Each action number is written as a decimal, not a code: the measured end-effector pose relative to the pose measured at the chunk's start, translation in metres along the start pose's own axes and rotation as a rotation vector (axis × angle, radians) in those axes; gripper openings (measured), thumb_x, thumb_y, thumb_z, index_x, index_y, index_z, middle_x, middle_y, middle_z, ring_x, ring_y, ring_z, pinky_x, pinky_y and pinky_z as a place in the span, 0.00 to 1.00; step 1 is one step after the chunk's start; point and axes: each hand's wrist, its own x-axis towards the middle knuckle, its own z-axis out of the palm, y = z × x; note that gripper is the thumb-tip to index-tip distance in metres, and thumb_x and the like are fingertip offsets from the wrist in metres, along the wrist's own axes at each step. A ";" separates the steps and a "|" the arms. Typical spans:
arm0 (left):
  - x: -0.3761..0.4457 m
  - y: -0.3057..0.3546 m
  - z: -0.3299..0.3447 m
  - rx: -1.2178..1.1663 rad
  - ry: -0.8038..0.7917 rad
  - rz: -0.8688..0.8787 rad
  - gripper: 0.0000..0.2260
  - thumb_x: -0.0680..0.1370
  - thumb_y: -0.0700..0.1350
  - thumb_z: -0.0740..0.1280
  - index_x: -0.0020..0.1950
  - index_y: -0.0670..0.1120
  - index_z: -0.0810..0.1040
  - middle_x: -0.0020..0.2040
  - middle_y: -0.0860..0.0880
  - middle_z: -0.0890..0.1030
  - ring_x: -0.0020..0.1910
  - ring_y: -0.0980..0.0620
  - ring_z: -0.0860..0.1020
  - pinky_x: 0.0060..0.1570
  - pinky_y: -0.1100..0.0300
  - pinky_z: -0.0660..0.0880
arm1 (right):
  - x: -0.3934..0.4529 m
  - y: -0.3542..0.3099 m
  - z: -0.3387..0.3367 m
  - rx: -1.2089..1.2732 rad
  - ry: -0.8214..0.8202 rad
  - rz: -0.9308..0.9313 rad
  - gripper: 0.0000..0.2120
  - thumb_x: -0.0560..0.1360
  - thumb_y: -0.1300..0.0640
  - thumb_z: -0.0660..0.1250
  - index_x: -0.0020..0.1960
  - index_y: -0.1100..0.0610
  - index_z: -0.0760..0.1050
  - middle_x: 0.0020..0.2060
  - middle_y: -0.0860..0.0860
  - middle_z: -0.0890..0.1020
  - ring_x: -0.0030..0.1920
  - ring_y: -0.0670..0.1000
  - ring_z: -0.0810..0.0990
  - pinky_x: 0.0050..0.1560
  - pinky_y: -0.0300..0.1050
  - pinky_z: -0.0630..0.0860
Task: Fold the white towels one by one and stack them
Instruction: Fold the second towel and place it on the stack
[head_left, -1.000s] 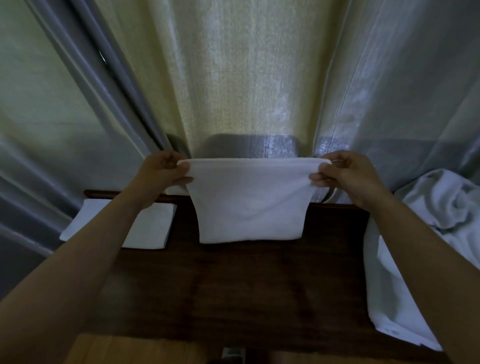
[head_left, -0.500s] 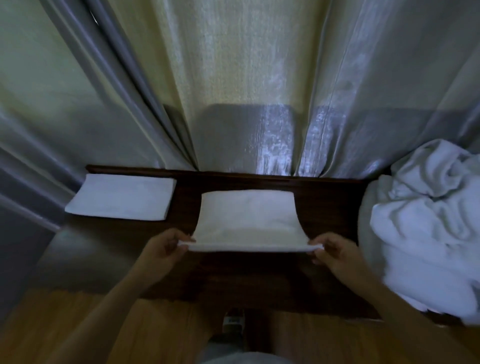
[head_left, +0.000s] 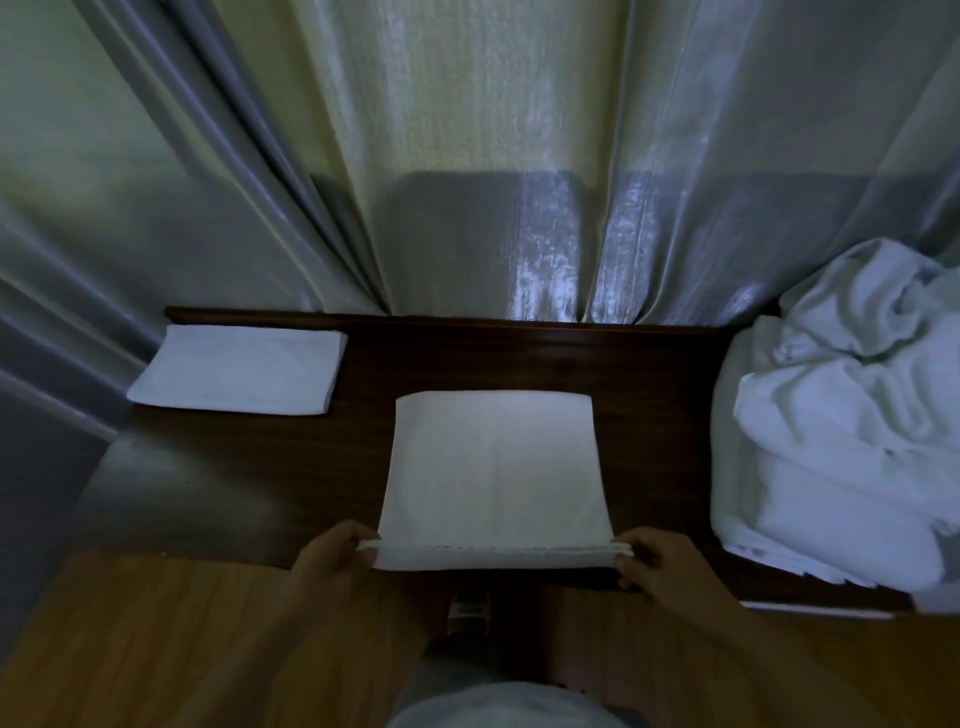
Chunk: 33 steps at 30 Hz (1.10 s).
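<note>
A folded white towel (head_left: 493, 475) lies flat on the dark wooden table (head_left: 649, 405), its layered near edge at the table's front. My left hand (head_left: 332, 564) pinches the near left corner and my right hand (head_left: 657, 564) pinches the near right corner. A second folded white towel (head_left: 239, 369) lies flat at the table's back left corner. A heap of crumpled white towels (head_left: 841, 410) covers the table's right end.
Pale curtains (head_left: 467, 156) hang right behind the table's back edge. Wooden floor (head_left: 130, 639) shows below the front edge, with a shoe (head_left: 467, 610) under the towel's near edge.
The towel, held up in the air in front of the curtain a second ago, has come down and now lies flat on the table. Both hands moved toward me, still holding its corners.
</note>
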 end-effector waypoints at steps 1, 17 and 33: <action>0.003 0.003 -0.005 -0.005 0.001 -0.004 0.07 0.79 0.39 0.70 0.48 0.51 0.80 0.43 0.51 0.82 0.43 0.53 0.81 0.40 0.66 0.73 | 0.003 -0.002 -0.003 -0.001 0.005 -0.009 0.04 0.77 0.63 0.73 0.50 0.56 0.84 0.40 0.50 0.86 0.42 0.48 0.85 0.49 0.44 0.80; 0.162 0.058 -0.048 -0.255 -0.379 -0.244 0.34 0.78 0.40 0.70 0.78 0.60 0.60 0.65 0.49 0.74 0.57 0.45 0.80 0.47 0.52 0.83 | 0.113 -0.056 -0.029 0.201 0.014 0.144 0.05 0.81 0.55 0.67 0.54 0.50 0.81 0.51 0.49 0.84 0.54 0.50 0.82 0.57 0.52 0.79; 0.192 0.048 -0.015 0.343 -0.259 -0.145 0.39 0.80 0.49 0.65 0.82 0.55 0.43 0.40 0.51 0.77 0.34 0.55 0.76 0.30 0.61 0.70 | 0.150 -0.060 -0.018 0.312 0.042 0.240 0.06 0.80 0.55 0.68 0.55 0.54 0.82 0.53 0.52 0.84 0.56 0.54 0.82 0.60 0.57 0.79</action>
